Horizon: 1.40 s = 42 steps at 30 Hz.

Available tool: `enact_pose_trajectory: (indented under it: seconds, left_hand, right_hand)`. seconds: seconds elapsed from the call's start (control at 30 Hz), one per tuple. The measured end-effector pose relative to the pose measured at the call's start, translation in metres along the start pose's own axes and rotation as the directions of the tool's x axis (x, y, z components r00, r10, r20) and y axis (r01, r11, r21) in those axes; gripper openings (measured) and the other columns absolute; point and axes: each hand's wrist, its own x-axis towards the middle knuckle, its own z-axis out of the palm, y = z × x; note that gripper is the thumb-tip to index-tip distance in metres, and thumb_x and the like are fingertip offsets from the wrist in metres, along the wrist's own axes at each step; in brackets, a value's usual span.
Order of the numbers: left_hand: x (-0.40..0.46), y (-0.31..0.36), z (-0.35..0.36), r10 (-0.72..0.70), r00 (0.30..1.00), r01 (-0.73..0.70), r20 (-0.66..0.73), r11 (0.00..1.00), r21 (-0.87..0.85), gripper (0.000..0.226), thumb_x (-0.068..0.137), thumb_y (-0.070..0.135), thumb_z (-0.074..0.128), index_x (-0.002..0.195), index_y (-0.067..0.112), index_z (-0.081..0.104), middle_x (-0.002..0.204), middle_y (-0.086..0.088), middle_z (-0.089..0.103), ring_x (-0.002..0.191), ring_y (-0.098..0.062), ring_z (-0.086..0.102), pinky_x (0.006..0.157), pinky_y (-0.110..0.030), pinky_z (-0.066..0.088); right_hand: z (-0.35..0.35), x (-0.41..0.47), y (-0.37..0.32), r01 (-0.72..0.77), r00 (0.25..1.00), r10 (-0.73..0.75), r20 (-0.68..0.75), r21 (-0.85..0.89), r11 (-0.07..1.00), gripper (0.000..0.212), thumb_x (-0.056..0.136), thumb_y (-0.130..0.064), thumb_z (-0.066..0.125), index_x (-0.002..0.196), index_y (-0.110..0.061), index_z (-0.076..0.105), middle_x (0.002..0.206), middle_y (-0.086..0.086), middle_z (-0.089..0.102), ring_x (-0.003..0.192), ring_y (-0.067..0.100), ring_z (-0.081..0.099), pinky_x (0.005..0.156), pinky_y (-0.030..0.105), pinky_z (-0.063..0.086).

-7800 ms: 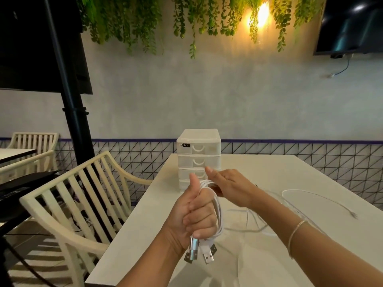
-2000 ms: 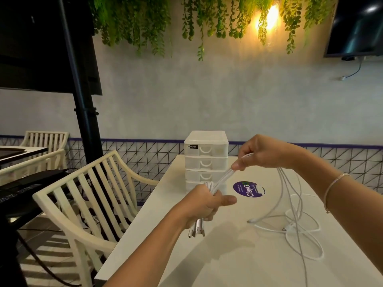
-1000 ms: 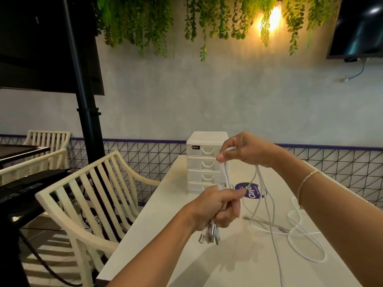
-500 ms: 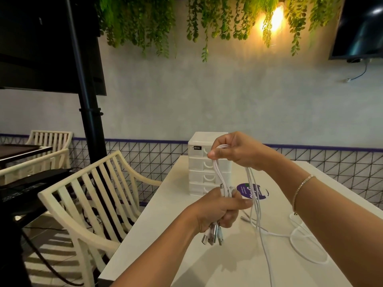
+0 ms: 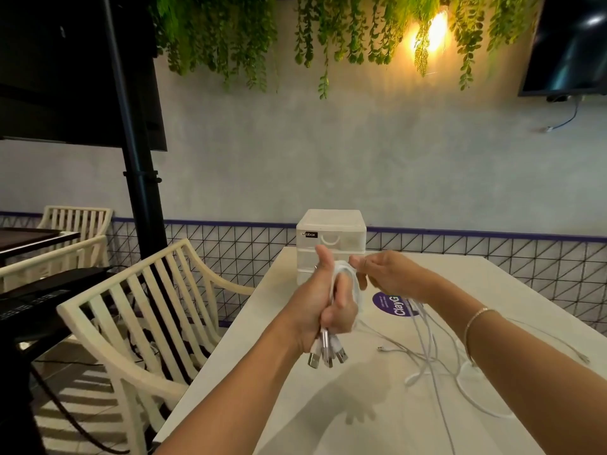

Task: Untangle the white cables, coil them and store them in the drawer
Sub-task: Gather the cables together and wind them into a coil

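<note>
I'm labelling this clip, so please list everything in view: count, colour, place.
white cables: several, white, looped round the left hand, trailing over the table
USB plugs: three, silver, hanging below the left hand
drawer unit: one, translucent white, far table edge
sticker: one, purple, on table
table: one, white
chairs: three, cream, left
screens: two, black, on wall
bracelet: one, right wrist
left hand: grips coil
right hand: pinches cable

Drawer unit at table's far edge, chair left.
</note>
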Motion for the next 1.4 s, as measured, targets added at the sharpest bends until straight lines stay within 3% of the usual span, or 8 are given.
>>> enact_pose_trajectory:
  seconds: [0.33, 0.47, 0.7, 0.9, 1.03, 1.13, 1.23, 1.4]
  left_hand:
    - [0.001, 0.031, -0.047, 0.188, 0.982, -0.174, 0.005, 0.918, -0.356, 0.069, 0.081, 0.063, 0.030, 0.031, 0.018, 0.046, 0.024, 0.008, 0.026, 0.028, -0.008, 0.013, 0.033, -0.015, 0.015]
    - [0.005, 0.037, -0.067, 0.316, 0.891, -0.089, 0.327, 0.826, -0.556, 0.062, 0.094, 0.053, 0.031, 0.052, 0.010, 0.048, 0.043, -0.005, 0.036, 0.041, -0.016, 0.035, 0.046, -0.026, 0.033]
    - [0.003, 0.034, -0.081, 0.343, 0.844, -0.092, 0.412, 0.850, -0.519, 0.056, 0.097, 0.050, 0.030, 0.058, 0.011, 0.041, 0.046, -0.008, 0.039, 0.043, -0.020, 0.038, 0.049, -0.029, 0.032]
    - [-0.003, 0.039, -0.079, 0.333, 0.825, -0.068, 0.456, 0.861, -0.505, 0.058, 0.098, 0.047, 0.021, 0.049, 0.015, 0.023, 0.038, 0.000, 0.021, 0.035, -0.012, 0.019, 0.050, -0.029, 0.030]
    - [0.006, 0.016, -0.063, 0.231, 0.816, 0.044, 0.530, 0.889, -0.455, 0.060, 0.100, 0.044, 0.030, 0.049, 0.013, 0.022, 0.039, 0.000, 0.021, 0.036, -0.012, 0.019, 0.043, -0.023, 0.017]
    - [0.013, -0.007, -0.049, 0.154, 0.808, 0.108, 0.568, 0.910, -0.400, 0.059, 0.099, 0.047, 0.028, 0.051, 0.014, 0.029, 0.039, 0.000, 0.020, 0.034, -0.011, 0.019, 0.041, -0.022, 0.020]
    - [0.017, -0.027, -0.043, 0.114, 0.795, 0.155, 0.596, 0.912, -0.380, 0.059, 0.098, 0.050, 0.027, 0.051, 0.016, 0.029, 0.037, 0.000, 0.020, 0.032, -0.010, 0.018, 0.044, -0.022, 0.031]
    - [0.013, -0.033, -0.050, 0.083, 0.836, 0.132, 0.542, 0.929, -0.346, 0.055, 0.093, 0.059, 0.029, 0.057, 0.018, 0.040, 0.039, 0.001, 0.033, 0.032, -0.011, 0.030, 0.042, -0.019, 0.035]
  right_hand:
    - [0.028, -0.026, 0.068, -0.239, 0.948, 0.256, 0.189, -0.109, 0.965, 0.037, 0.092, -0.041, 0.052, 0.064, -0.018, 0.055, 0.045, -0.008, 0.040, 0.041, 0.007, 0.037, 0.049, 0.019, 0.035]
    - [0.018, -0.030, 0.090, -0.250, 0.941, 0.309, 0.139, -0.327, 0.911, 0.033, 0.087, -0.044, 0.059, 0.060, -0.025, 0.058, 0.057, -0.007, 0.049, 0.050, 0.006, 0.043, 0.048, 0.013, 0.033]
    - [-0.031, -0.039, 0.134, -0.429, 0.889, 0.336, -0.310, -0.819, 0.380, 0.037, 0.087, -0.054, 0.051, 0.112, -0.027, 0.058, 0.109, -0.005, 0.065, 0.101, 0.014, 0.060, 0.091, 0.032, 0.039]
    - [-0.083, -0.046, 0.133, -0.674, 0.664, 0.508, -0.548, -0.733, 0.091, 0.074, 0.069, -0.065, 0.065, 0.127, -0.023, 0.048, 0.123, 0.002, 0.056, 0.120, 0.026, 0.048, 0.106, 0.055, 0.032]
    - [-0.053, -0.022, 0.082, -0.447, 0.869, 0.455, -0.196, -0.706, 0.550, 0.116, 0.055, -0.058, 0.081, 0.145, -0.016, 0.021, 0.144, 0.011, 0.032, 0.131, 0.031, 0.035, 0.109, 0.044, 0.032]
    - [-0.012, -0.017, 0.011, 0.012, 1.000, -0.013, -0.019, -0.068, 0.998, 0.074, 0.082, -0.029, 0.068, 0.145, -0.023, 0.028, 0.144, -0.008, 0.036, 0.131, 0.012, 0.038, 0.110, 0.029, 0.031]
    - [0.033, -0.014, -0.020, 0.126, 0.988, -0.105, -0.116, 0.198, 0.972, 0.040, 0.096, -0.038, 0.041, 0.123, -0.015, 0.058, 0.122, -0.002, 0.060, 0.113, 0.015, 0.056, 0.097, 0.028, 0.043]
    - [0.068, -0.015, -0.007, 0.048, 0.980, -0.008, -0.197, 0.200, 0.979, 0.064, 0.096, -0.050, 0.028, 0.082, 0.004, 0.061, 0.083, 0.016, 0.065, 0.077, 0.023, 0.058, 0.083, 0.040, 0.047]
